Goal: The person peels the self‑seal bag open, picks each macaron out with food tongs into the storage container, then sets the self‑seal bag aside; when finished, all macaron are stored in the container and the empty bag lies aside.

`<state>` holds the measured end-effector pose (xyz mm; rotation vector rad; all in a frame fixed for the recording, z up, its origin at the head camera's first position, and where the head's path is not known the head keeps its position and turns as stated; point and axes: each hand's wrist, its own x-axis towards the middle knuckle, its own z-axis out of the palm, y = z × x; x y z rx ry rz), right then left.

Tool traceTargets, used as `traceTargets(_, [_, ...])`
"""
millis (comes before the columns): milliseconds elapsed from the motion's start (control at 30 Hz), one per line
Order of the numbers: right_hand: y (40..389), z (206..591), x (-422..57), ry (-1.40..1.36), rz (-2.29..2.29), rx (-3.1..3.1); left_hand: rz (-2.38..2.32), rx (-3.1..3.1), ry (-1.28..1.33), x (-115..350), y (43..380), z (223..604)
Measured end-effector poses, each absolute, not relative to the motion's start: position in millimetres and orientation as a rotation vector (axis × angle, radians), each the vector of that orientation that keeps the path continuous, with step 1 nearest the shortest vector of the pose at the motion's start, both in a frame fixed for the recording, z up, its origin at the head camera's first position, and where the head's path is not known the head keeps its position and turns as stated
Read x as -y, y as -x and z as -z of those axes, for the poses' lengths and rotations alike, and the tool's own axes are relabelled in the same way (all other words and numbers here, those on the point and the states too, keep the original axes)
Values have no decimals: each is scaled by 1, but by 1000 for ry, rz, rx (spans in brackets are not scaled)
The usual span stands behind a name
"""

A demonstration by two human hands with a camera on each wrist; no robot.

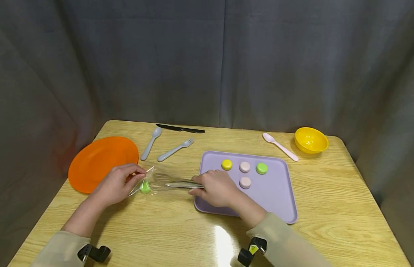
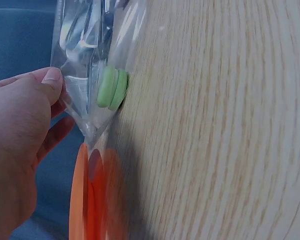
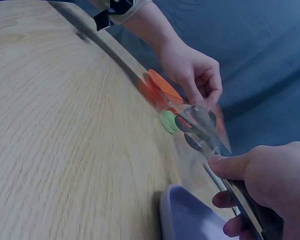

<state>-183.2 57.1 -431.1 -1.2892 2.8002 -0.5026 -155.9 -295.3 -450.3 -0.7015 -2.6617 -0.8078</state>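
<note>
My left hand (image 1: 117, 184) pinches a clear plastic bag (image 2: 80, 95) near one end, thumb against fingers. Inside the bag, close to that end, lies a green macaron (image 1: 145, 187); the left wrist view shows it standing on its edge. My right hand (image 1: 216, 187) grips metal tongs (image 1: 183, 184), which point left into the bag. In the right wrist view the rounded tong tips (image 3: 195, 127) stand a little apart beside the green macaron (image 3: 168, 121), seen through the film. The handle end is hidden under the right palm.
A purple tray (image 1: 270, 196) under the right forearm bears several macarons, yellow, pink and green. At the left is an orange plate (image 1: 103, 159). Behind lie a grey spoon (image 1: 151, 144), grey fork (image 1: 175, 150) and black knife (image 1: 180, 128). A pink spoon (image 1: 280, 146) and yellow bowl (image 1: 311, 141) are far right.
</note>
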Motion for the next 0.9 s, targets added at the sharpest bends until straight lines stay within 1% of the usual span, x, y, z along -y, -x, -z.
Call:
traceTargets(400, [190, 439, -31, 1245, 424, -2756, 816, 2659, 663, 296, 154, 454])
traceTargets(633, [186, 444, -28, 1229, 517, -2783, 824, 2614, 661, 295, 152, 456])
traceTargets(900, [183, 448, -32, 1338, 570, -2779, 809, 2614, 658, 296, 149, 455])
